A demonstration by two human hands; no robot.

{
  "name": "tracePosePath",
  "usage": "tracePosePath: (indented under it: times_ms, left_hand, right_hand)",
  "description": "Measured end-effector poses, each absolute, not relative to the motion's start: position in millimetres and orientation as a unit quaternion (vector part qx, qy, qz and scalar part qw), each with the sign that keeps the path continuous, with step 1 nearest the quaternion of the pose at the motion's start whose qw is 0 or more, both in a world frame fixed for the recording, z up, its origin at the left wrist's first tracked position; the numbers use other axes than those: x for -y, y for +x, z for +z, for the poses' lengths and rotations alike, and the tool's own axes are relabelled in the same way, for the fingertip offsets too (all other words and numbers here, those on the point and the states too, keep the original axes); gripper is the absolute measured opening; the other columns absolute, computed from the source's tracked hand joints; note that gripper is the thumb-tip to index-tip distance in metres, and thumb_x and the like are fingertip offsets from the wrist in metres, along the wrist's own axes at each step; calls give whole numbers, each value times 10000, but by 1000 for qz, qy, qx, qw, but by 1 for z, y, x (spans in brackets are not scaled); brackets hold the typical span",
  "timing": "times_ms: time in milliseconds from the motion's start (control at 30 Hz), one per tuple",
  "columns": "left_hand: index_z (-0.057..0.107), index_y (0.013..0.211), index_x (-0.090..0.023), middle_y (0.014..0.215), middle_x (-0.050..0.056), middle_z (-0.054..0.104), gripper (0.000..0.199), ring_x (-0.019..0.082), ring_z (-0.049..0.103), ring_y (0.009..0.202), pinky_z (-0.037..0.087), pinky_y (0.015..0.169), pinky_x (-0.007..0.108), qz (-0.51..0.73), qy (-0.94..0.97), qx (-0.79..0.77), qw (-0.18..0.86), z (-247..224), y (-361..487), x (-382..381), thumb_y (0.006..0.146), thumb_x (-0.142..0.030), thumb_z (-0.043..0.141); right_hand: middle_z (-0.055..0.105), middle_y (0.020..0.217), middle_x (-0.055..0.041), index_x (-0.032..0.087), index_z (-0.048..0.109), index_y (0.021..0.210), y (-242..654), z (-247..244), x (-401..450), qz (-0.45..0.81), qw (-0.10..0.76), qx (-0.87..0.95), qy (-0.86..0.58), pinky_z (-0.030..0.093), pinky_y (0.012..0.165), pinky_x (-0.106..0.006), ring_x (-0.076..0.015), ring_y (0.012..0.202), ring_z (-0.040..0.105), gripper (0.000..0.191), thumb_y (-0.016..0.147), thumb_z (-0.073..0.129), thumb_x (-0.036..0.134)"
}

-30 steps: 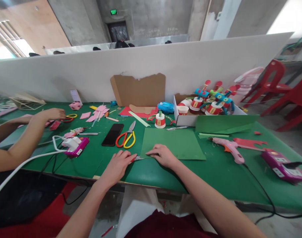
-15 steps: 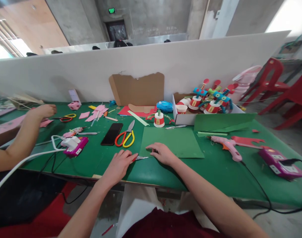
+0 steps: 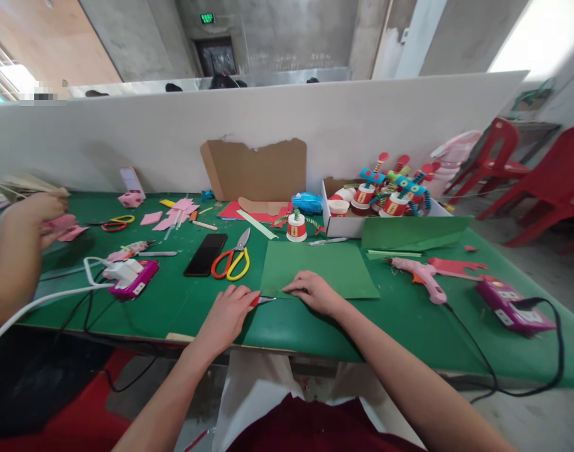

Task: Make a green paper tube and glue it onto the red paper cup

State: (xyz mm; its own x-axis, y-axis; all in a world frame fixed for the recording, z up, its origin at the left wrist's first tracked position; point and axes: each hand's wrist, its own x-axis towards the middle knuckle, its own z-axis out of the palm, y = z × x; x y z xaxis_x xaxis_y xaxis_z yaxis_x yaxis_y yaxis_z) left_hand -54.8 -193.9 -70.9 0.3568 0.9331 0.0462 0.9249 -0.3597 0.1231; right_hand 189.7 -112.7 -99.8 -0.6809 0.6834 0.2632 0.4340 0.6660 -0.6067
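Observation:
A sheet of green paper [image 3: 334,267] lies flat near the front of the green table. On its front left part rests my right hand [image 3: 313,292], thumb and fingers pinched together at the paper. To the left, my left hand [image 3: 230,311] is closed around a red-handled tool [image 3: 263,301] whose pointed metal blade faces the paper's front left corner. Most of its handle is hidden under my fingers. Scissors [image 3: 233,256] with one red and one yellow handle lie beyond my left hand, beside a black phone [image 3: 206,255].
Behind the paper stands a cup figure [image 3: 296,227]. A white box [image 3: 343,226] of similar figures is at the back right. A pink glue gun [image 3: 423,276] and purple power strip [image 3: 508,307] lie right. Another person's hand [image 3: 49,210] holds pink material at far left.
My right hand's thumb and fingers have drawn together on the paper. The left hand still holds the red-handled tool. The other person's hand moved left, and the view shifted slightly.

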Motion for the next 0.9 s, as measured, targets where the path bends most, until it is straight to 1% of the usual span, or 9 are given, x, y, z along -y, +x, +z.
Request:
tracePosePath:
  times_ms: [167, 433, 600, 767, 900]
  left_hand:
    - [593, 1222, -199, 1055, 84, 600, 368, 212, 483, 910, 388, 772, 347, 56, 824, -561, 61, -69, -55, 195, 966, -199, 327]
    - [590, 1226, -196, 1053, 91, 598, 384, 212, 478, 898, 391, 766, 354, 66, 824, -561, 46, -71, -47, 197, 959, -193, 314]
    - [590, 1227, -197, 1048, 89, 598, 377, 219, 475, 906, 386, 755, 351, 52, 825, -562, 43, -69, -41, 196, 953, -187, 330]
    - [595, 1214, -206, 1035, 90, 591, 374, 220, 481, 903, 387, 763, 354, 53, 824, -562, 48, -67, -38, 195, 958, -198, 323]
    - [602, 1202, -202, 1025, 89, 595, 368, 218, 485, 898, 391, 762, 351, 56, 823, -564, 50, -69, -40, 196, 960, -207, 324]
  right_hand:
    - [650, 899, -74, 198, 739, 1029, 190, -99, 113, 255, 242, 880, -320, 451, 817, -303, -169, 857, 584, 233, 891, 562, 136]
    - [654, 901, -68, 213, 734, 1040, 190, -101, 113, 258, 250, 879, -314, 449, 821, -305, -168, 861, 584, 244, 892, 557, 134]
    - [658, 886, -73, 199, 738, 1030, 189, -103, 112, 255, 253, 878, -315, 454, 816, -307, -172, 855, 585, 238, 887, 560, 130]
    - [666, 892, -71, 203, 738, 1027, 188, -101, 111, 253, 242, 882, -317, 456, 824, -309, -171, 856, 590, 242, 887, 555, 128]
    - [670, 909, -74, 204, 714, 1085, 203, -90, 110, 269, 247, 878, -310, 463, 825, -300, -169, 871, 597, 255, 923, 518, 184]
